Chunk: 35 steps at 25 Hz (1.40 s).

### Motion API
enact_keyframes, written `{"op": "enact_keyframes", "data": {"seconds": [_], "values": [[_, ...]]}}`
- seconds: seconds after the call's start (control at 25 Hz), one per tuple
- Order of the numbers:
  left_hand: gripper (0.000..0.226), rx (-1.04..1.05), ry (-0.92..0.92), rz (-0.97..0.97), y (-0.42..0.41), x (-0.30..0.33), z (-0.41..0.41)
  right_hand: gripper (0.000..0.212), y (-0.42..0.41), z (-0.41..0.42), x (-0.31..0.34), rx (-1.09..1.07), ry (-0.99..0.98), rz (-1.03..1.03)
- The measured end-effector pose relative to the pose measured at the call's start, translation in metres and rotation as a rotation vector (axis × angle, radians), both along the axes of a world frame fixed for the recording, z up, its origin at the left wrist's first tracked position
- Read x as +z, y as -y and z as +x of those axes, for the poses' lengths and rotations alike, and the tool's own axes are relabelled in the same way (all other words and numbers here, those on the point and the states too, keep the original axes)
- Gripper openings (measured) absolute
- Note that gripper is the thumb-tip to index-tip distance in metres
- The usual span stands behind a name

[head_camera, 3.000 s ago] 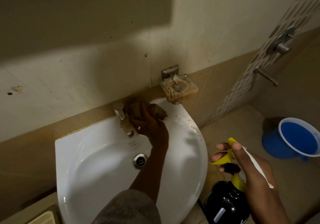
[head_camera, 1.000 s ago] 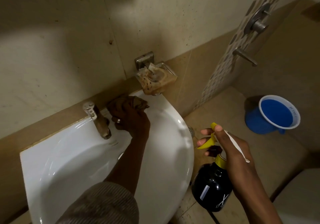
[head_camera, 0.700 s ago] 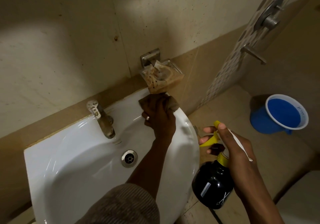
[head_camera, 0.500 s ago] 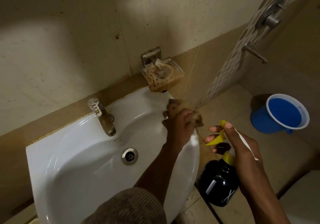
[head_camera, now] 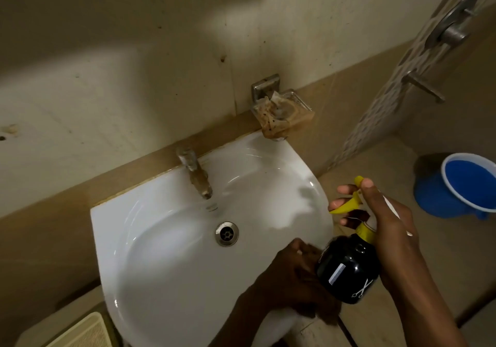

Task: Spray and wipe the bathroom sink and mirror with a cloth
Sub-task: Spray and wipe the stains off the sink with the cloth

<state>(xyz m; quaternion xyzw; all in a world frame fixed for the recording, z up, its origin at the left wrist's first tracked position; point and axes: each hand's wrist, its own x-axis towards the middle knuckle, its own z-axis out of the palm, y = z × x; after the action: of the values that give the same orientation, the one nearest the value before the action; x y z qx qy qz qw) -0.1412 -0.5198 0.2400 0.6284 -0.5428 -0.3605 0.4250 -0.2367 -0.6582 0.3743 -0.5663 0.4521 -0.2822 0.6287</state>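
Note:
The white sink (head_camera: pixel 174 266) is fixed to a tiled wall, with a stained tap (head_camera: pixel 197 175) at its back and a metal drain (head_camera: pixel 226 234) in the bowl. My left hand (head_camera: pixel 292 279) lies curled on the sink's front right rim, over the brown cloth (head_camera: pixel 320 315). Only a dark bit of the cloth shows under the hand. My right hand (head_camera: pixel 389 220) grips a black spray bottle (head_camera: pixel 349 271) by its neck, fingers on the yellow trigger, just right of the sink. No mirror is in view.
A dirty soap dish (head_camera: pixel 281 115) hangs on the wall above the sink's back right corner. A blue bucket (head_camera: pixel 467 185) stands on the floor at right, below metal wall taps (head_camera: pixel 451 27). A beige ribbed object (head_camera: pixel 80 333) sits at bottom left.
My left hand with the cloth has slid from behind the tap along the right rim to the sink's front right edge. The spray bottle stays beside the sink in my right hand.

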Motion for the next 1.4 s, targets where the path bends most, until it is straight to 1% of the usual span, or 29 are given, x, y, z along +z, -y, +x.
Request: {"op": "enact_keyframes", "data": {"seconds": [0.04, 0.08, 0.12, 0.16, 0.2, 0.24, 0.28, 0.32, 0.4, 0.48, 0.56, 0.64, 0.76, 0.8, 0.96, 1.08, 1.12, 1.2, 1.28, 1.36, 1.4], "values": [[0.014, 0.007, -0.098, 0.085, -0.014, 0.005, 0.008, 0.048, -0.002, 0.001, -0.001, 0.015, 0.006, 0.009], [0.016, 0.11, -0.189, 0.133, -0.022, 0.015, 0.016, 0.047, -0.004, 0.002, -0.001, 0.029, 0.008, 0.017], [0.016, 0.286, -0.284, 0.158, -0.022, 0.024, 0.025, 0.048, -0.006, 0.003, 0.0, 0.029, 0.008, 0.022], [0.01, 0.479, -0.382, 0.114, -0.017, 0.031, 0.032, 0.047, -0.006, 0.002, 0.0, 0.025, 0.011, 0.023], [0.013, 0.65, -0.4, 0.031, -0.007, 0.039, 0.044, 0.047, -0.007, 0.001, 0.0, 0.019, 0.017, 0.022], [0.025, 0.78, -0.302, -0.052, 0.006, 0.039, 0.06, 0.048, -0.008, -0.001, 0.0, 0.014, 0.02, 0.023], [0.034, 0.86, -0.193, -0.105, 0.019, 0.037, 0.073, 0.048, -0.009, -0.003, 0.001, 0.012, 0.016, 0.02], [0.039, 0.915, -0.081, -0.129, 0.031, 0.024, 0.089, 0.048, -0.011, -0.006, 0.002, 0.011, 0.014, 0.013], [0.047, 0.993, 0.099, 0.045, 0.053, -0.02, 0.122, 0.046, -0.013, -0.01, 0.005, 0.011, 0.018, 0.012], [0.055, 1.007, 0.247, 0.175, 0.065, -0.042, 0.139, 0.039, -0.015, -0.013, 0.003, 0.02, 0.028, 0.018], [0.055, 1.035, 0.422, 0.235, 0.07, -0.035, 0.143, 0.041, -0.017, -0.015, -0.001, 0.041, 0.03, 0.009], [0.052, 1.087, 0.572, 0.239, 0.067, -0.029, 0.146, 0.048, -0.018, -0.016, -0.006, 0.068, 0.012, -0.004], [0.048, 1.108, 0.612, 0.264, 0.052, -0.023, 0.127, 0.05, -0.02, -0.019, -0.012, 0.087, -0.013, -0.026], [0.048, 1.134, 0.594, 0.283, 0.046, -0.022, 0.116, 0.05, -0.021, -0.02, -0.013, 0.094, -0.017, -0.025], [0.06, 1.187, 0.494, 0.414, 0.035, -0.027, 0.099, 0.051, -0.021, -0.026, -0.015, 0.107, -0.034, -0.021], [0.057, 1.247, 0.406, 0.404, 0.031, -0.016, 0.093, 0.07, -0.023, -0.034, -0.013, 0.114, -0.019, -0.013], [0.056, 1.283, 0.357, 0.414, 0.027, -0.011, 0.091, 0.072, -0.024, -0.036, -0.011, 0.108, -0.008, 0.012], [0.051, 1.414, 0.266, 0.422, 0.016, -0.004, 0.086, 0.068, -0.025, -0.039, -0.008, 0.091, 0.006, 0.062], [0.038, 1.558, 0.146, 0.372, 0.003, 0.007, 0.088, 0.077, -0.026, -0.038, -0.005, 0.104, -0.005, 0.05], [0.019, 1.674, 0.048, 0.185, -0.019, -0.001, 0.09, 0.084, -0.027, -0.037, -0.006, 0.108, -0.016, 0.028], [0.014, 1.729, -0.015, 0.069, -0.032, -0.005, 0.088, 0.085, -0.028, -0.034, -0.005, 0.12, -0.015, 0.022]]}}
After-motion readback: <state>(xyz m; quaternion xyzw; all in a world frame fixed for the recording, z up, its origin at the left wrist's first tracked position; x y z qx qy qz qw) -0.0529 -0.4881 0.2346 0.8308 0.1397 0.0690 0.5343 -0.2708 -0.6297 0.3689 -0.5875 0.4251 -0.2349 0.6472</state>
